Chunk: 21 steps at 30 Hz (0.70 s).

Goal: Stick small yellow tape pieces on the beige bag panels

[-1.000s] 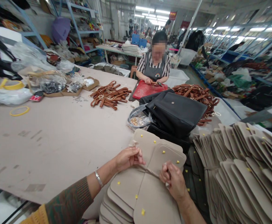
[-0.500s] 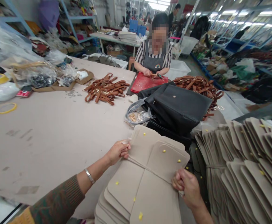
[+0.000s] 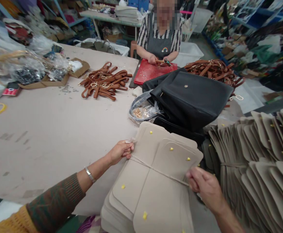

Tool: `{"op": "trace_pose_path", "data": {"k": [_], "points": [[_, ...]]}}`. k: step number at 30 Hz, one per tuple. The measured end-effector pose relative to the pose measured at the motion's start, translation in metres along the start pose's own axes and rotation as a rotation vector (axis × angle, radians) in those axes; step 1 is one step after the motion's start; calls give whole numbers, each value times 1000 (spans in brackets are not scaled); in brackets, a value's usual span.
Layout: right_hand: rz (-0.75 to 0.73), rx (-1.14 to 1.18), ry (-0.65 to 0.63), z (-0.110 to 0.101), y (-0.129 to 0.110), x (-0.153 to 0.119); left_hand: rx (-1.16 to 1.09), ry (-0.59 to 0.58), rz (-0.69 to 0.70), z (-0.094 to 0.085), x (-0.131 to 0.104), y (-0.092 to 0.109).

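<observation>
A stack of beige flat panels (image 3: 160, 200) with rounded corners and small yellow marks lies in front of me. A thin beige cord (image 3: 159, 171) runs across its top, drawn straight between my two hands. My left hand (image 3: 120, 152) is closed on the cord at the stack's left edge, a whitish end poking out above the fingers. At the right edge, my right hand (image 3: 204, 184) is a fist around the cord's other side. The cord's path beneath the stack is hidden.
Beyond the stack lies a black bag (image 3: 192, 97). More beige panels (image 3: 260, 168) stand bundled at right. Brown straps (image 3: 106, 81) lie on the table (image 3: 46, 139). Across it, a person holds a hammer-like tool (image 3: 163, 61) over a red sheet (image 3: 143, 72).
My right hand has moved slightly right, and the cord now shows as a raised, straight line over the stack. The view has tipped downward. Both hands keep their grip.
</observation>
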State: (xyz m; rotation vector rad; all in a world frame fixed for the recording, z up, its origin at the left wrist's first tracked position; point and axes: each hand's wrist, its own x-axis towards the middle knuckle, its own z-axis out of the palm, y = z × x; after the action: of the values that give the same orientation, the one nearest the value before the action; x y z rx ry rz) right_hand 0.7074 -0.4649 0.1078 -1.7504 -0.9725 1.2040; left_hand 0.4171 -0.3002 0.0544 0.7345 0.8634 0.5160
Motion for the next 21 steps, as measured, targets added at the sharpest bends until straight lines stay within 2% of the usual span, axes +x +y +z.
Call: {"op": "trace_pose_path", "data": {"k": [4,7,9,11,13,15,18,21], "points": [[-226,-747,-136,27,-19,-5,36,-14,-17,-1,3,0],[-166,-1237,-215,47,-28,-3,47,-21,-11,-1,5,-2],[-94,-1394,-293,50,-38,1,48,-21,-5,-2,6,-3],[-140,-1308,-417,46,-53,5,44,-20,-4,-1,7,-4],[-257,-1070,-528,41,-68,10,36,-20,-9,-1,7,-4],[-316,-786,-579,43,-78,13,27,-20,-15,-1,8,-3],[-177,-368,-564,67,-74,16,19,-24,-20,-1,9,-3],[-75,36,-511,104,-53,21,14,-26,-20,-1,10,-4]]}}
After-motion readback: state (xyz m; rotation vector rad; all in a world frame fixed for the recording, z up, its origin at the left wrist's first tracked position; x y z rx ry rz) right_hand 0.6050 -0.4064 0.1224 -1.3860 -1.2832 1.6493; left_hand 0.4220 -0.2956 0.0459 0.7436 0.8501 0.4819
